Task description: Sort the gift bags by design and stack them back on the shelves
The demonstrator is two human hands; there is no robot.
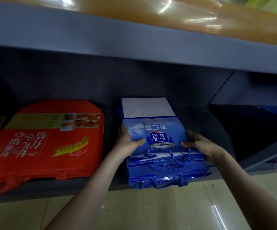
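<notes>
The stack of blue gift bags (157,130) lies flat on the shelf (108,123), at 3 o'clock from the red bags (48,146). The left hand (127,143) grips the stack's 9 o'clock edge with the thumb curled on top. The right hand (202,146) grips its 3 o'clock edge likewise.

On shelf (108,117): left bag stack (48,141) near right bag stack (159,130), not touching.

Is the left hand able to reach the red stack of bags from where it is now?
Probably yes: the left hand grips the blue bags beside the red stack; only bare shelf lies between.
</notes>
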